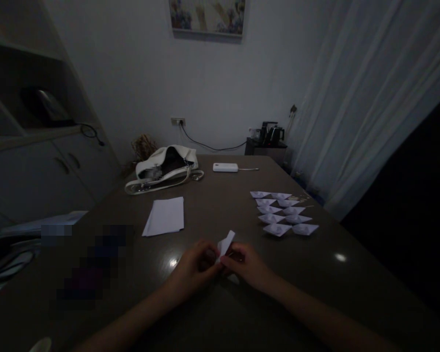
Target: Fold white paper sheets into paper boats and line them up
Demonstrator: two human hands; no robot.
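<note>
My left hand (194,266) and my right hand (247,266) meet over the near middle of the dark table (212,210), fingers pinched on a small folded white paper (225,243) that sticks up between them. A stack of white paper sheets (165,216) lies flat just beyond my left hand. To the right, several folded paper boats (284,213) sit in two rows on the table.
A white handbag (165,168) lies at the far side, with a white power bank (225,167) and its cable beside it. A kettle set (269,134) stands on a small stand by the curtain. Cabinets and papers are on the left.
</note>
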